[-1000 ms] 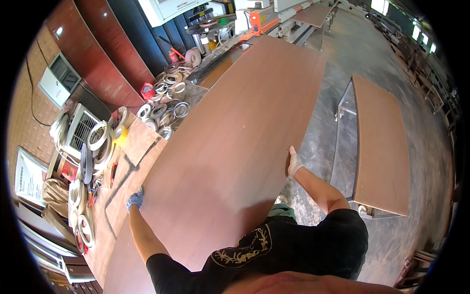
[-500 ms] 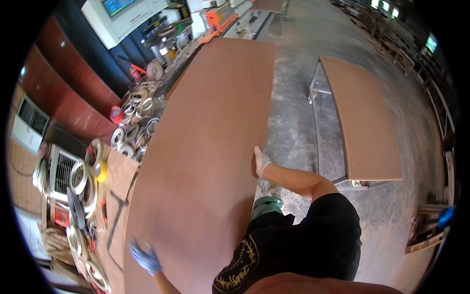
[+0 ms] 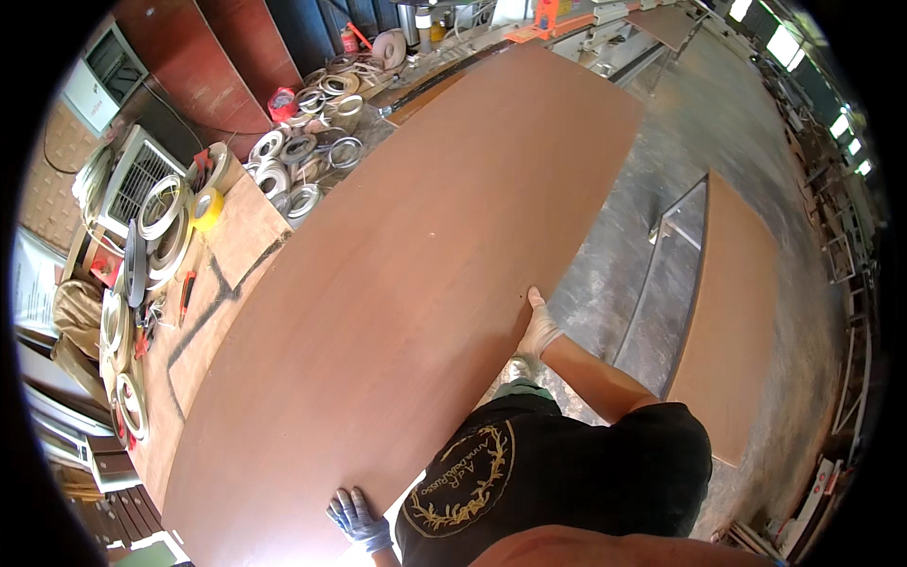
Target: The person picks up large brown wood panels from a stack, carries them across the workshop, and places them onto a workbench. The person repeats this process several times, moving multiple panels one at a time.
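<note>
A long, smooth brown board [image 3: 406, 265] stretches from the lower left up to the far machine. My right hand [image 3: 540, 326], in a pale glove, grips the board's right edge with the thumb on top; its fingers are hidden below the edge. My left hand [image 3: 360, 523], in a grey-blue glove, lies flat with spread fingers on the board's near end, close to my shirt.
Left of the board, a plywood worktop [image 3: 241, 222] carries edging-tape rolls [image 3: 170, 241], yellow tape [image 3: 207, 208] and a red-black cutter [image 3: 187, 295]. More rolls [image 3: 300, 151] are heaped beyond. A second brown board [image 3: 732, 312] rests on a metal frame at right. An orange-trimmed machine [image 3: 548, 17] stands at the far end.
My left hand has moved right across the board and come to rest near my body. My right hand keeps its grip on the edge. The view has swung left.
</note>
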`<action>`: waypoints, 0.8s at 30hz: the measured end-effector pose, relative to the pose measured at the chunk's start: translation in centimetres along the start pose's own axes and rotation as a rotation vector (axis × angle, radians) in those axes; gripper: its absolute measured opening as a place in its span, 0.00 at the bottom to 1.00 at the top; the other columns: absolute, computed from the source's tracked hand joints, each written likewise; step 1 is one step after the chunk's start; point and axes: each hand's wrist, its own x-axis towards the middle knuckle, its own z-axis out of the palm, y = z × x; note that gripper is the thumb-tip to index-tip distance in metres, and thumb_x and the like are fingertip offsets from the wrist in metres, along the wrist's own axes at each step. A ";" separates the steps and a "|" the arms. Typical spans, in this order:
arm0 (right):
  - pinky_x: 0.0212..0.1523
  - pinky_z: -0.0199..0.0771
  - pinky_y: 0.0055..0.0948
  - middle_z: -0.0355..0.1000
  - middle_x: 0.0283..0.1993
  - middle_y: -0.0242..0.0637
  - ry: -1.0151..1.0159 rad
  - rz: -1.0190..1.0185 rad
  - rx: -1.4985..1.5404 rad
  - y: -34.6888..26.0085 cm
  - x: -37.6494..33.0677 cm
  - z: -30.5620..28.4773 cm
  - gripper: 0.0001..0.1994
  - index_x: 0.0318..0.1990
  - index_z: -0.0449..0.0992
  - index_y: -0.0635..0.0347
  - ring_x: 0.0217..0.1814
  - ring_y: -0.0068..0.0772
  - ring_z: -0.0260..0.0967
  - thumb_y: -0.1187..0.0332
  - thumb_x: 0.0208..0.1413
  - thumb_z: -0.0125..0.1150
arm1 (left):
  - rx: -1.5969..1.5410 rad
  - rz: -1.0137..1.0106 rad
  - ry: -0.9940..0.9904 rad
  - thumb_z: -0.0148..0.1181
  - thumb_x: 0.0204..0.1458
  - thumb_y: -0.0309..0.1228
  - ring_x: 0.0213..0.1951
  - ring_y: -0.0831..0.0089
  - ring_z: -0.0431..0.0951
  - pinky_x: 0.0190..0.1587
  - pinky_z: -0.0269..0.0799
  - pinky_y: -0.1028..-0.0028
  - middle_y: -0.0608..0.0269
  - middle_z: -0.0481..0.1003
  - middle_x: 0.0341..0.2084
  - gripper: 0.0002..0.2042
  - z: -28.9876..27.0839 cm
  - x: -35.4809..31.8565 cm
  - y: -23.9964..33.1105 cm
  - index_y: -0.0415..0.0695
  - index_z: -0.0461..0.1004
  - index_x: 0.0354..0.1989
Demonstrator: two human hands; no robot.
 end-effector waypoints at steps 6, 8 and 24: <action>0.62 0.47 0.54 0.57 0.62 0.36 0.039 0.163 -0.145 -1.7 0.9 3.1 0.27 0.58 0.59 0.53 0.64 0.43 0.52 0.45 0.57 0.41 | 0.011 -0.080 -0.076 0.54 0.34 0.24 0.54 0.46 0.60 0.60 0.49 0.48 0.52 0.64 0.52 0.28 0.2 2.8 -0.2 0.47 0.65 0.52; 0.61 0.49 0.55 0.58 0.61 0.36 0.078 0.119 -0.158 -2.8 2.2 3.1 0.26 0.57 0.59 0.53 0.64 0.43 0.53 0.47 0.58 0.41 | -0.009 -0.057 -0.077 0.54 0.34 0.25 0.54 0.47 0.59 0.60 0.49 0.48 0.52 0.63 0.53 0.29 0.8 4.4 -1.1 0.47 0.65 0.52; 0.53 0.63 0.55 0.66 0.53 0.29 0.230 -0.228 -0.154 -19.9 12.5 4.5 0.18 0.53 0.64 0.47 0.55 0.36 0.63 0.59 0.56 0.54 | 0.034 -0.228 -0.250 0.60 0.31 0.24 0.61 0.54 0.54 0.65 0.43 0.56 0.58 0.55 0.61 0.39 3.2 11.3 -4.3 0.53 0.57 0.60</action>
